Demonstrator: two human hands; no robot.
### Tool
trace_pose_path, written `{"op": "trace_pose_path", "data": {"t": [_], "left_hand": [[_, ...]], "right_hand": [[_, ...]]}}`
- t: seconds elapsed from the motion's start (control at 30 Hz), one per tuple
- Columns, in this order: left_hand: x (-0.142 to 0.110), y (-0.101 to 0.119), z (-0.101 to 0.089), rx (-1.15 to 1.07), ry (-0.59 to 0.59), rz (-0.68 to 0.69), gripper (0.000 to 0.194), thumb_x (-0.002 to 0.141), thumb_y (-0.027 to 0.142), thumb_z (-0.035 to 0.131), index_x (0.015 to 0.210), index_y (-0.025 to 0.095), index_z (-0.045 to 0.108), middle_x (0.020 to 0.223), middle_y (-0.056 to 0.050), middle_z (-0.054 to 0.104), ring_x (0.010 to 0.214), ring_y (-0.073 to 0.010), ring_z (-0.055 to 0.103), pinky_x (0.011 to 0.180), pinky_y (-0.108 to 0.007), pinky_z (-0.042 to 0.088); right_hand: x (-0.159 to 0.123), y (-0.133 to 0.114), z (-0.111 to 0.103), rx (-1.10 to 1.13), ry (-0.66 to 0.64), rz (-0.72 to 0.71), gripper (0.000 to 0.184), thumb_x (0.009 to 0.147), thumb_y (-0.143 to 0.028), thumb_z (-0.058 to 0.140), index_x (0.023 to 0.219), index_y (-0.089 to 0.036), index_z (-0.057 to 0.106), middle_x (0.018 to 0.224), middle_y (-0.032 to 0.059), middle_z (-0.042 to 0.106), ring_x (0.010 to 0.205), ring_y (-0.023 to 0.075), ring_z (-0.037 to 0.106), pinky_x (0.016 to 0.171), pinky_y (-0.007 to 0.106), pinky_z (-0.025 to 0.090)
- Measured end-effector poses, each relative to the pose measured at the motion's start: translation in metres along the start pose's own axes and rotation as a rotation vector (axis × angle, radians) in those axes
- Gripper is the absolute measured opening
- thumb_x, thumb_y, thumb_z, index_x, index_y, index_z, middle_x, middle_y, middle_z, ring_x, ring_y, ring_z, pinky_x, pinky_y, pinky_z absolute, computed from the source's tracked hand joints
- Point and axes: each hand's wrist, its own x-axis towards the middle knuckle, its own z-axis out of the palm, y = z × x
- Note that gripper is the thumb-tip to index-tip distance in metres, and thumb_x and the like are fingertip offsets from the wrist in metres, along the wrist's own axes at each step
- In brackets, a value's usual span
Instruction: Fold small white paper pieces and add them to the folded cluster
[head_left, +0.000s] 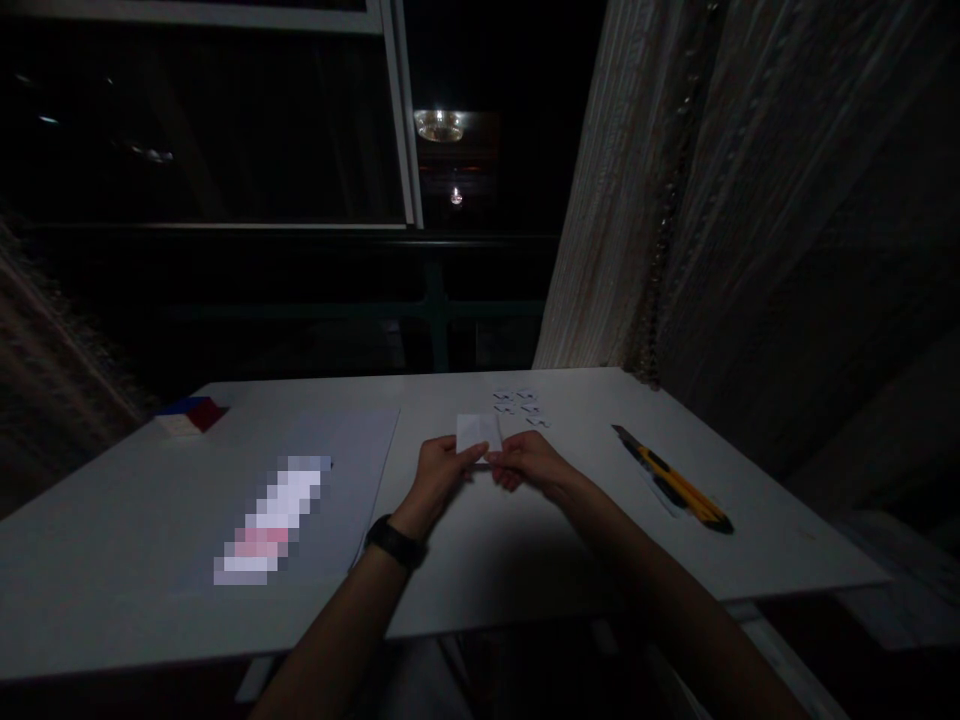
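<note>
Above the middle of the white table, a small white piece of paper [474,430] is pinched between my two hands. My left hand [441,470] grips its lower left side, with a dark band on the wrist. My right hand [531,460] has its thumb and fingers at the lower right edge, close to the left thumb. Just beyond the paper lie several small dark curved pieces [517,402], too small to identify. A yellow and black utility knife [667,478] rests to the right of my right hand, its blade end pointing away from me.
On the white table [570,570], a large sheet [367,450] lies left, bearing a phone-like object [277,510] blurred by pixels. A red, white and blue cube [187,416] sits at the far left. A curtain [600,200] hangs behind the right side, beside a dark window [202,120].
</note>
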Motion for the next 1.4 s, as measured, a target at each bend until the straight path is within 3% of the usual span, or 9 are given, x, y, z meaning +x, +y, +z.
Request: {"op": "trace_pose_path", "data": {"t": [0.3,0.9,1.13,1.3,1.4], "left_hand": [[-0.003,0.005,0.001,-0.028,-0.018,-0.007,0.035,0.053,0.037,0.076,0.068,0.006,0.067,0.058,-0.007,0.063,0.045,-0.0095,0.05,0.041,-0.02,0.035],[-0.004,0.005,0.006,-0.03,0.056,-0.011,0.038,0.049,0.04,0.077,0.066,0.007,0.067,0.053,-0.005,0.06,0.042,-0.0087,0.046,0.041,-0.021,0.031],[-0.006,0.007,0.005,0.002,0.026,-0.017,0.035,0.049,0.038,0.077,0.063,0.007,0.067,0.049,-0.003,0.058,0.04,-0.0078,0.044,0.039,-0.02,0.029],[-0.005,0.004,0.006,0.052,-0.026,-0.016,0.038,0.05,0.037,0.077,0.071,0.006,0.069,0.055,-0.005,0.061,0.043,-0.0086,0.046,0.041,-0.021,0.032],[-0.003,0.0,0.005,0.047,-0.041,-0.011,0.038,0.051,0.037,0.076,0.071,0.006,0.07,0.055,-0.005,0.061,0.043,-0.0084,0.046,0.041,-0.021,0.031]], "right_hand": [[-0.003,-0.003,0.002,-0.003,0.011,-0.013,0.036,0.057,-0.043,0.073,0.057,-0.01,0.058,0.051,0.0053,0.063,0.039,0.0097,0.054,0.036,0.019,0.041],[0.0,0.002,0.001,0.062,0.007,0.023,0.033,0.059,-0.04,0.072,0.058,-0.01,0.059,0.05,0.0051,0.063,0.036,0.0084,0.051,0.034,0.018,0.04],[-0.003,-0.003,-0.006,0.062,-0.119,0.019,0.032,0.058,-0.037,0.073,0.068,-0.009,0.062,0.059,0.0062,0.066,0.049,0.0127,0.06,0.045,0.021,0.047],[-0.002,-0.006,-0.009,0.027,0.056,-0.021,0.033,0.057,-0.04,0.073,0.058,-0.01,0.059,0.043,0.0005,0.057,0.038,0.0095,0.052,0.04,0.02,0.043],[-0.001,-0.007,-0.009,0.019,0.07,-0.011,0.034,0.055,-0.041,0.074,0.054,-0.011,0.058,0.042,0.0007,0.056,0.037,0.0089,0.05,0.04,0.021,0.043]]}}
